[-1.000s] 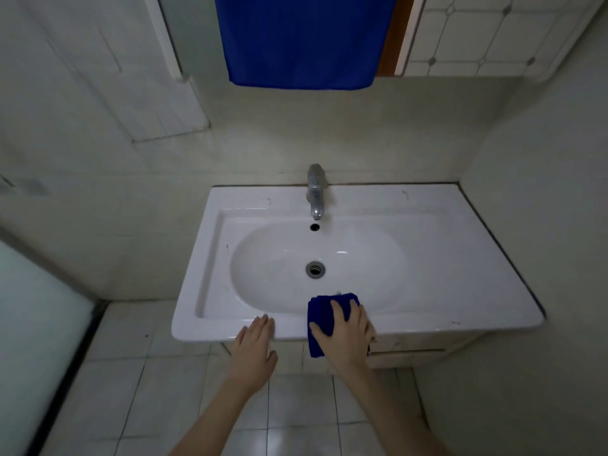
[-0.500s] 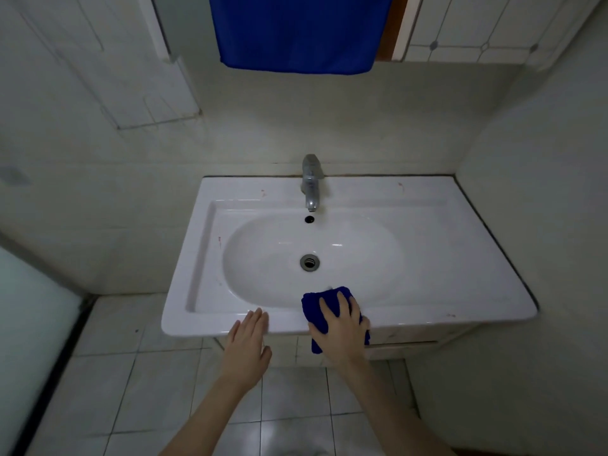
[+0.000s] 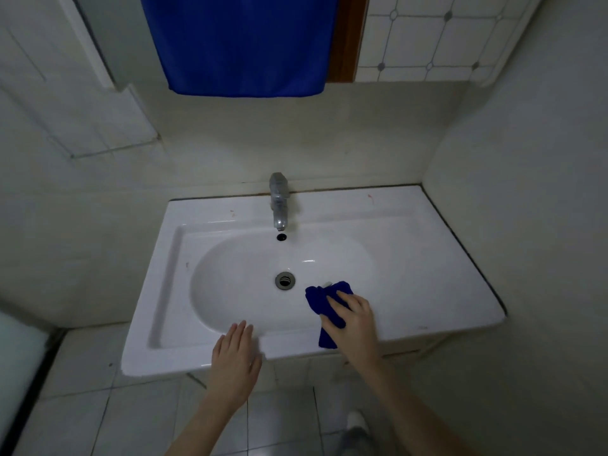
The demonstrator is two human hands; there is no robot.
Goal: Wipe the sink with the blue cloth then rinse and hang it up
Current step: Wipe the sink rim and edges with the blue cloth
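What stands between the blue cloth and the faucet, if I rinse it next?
Nothing visible. The blue cloth, in the right hand, lies at the basin's near right; only bare basin and the drain separate it from the faucet. The left hand rests on the front rim, off that path.

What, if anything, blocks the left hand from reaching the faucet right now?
Nothing visible, so likely yes: the left hand rests open on the front rim of the sink, holding nothing, and only the basin lies between it and the faucet.
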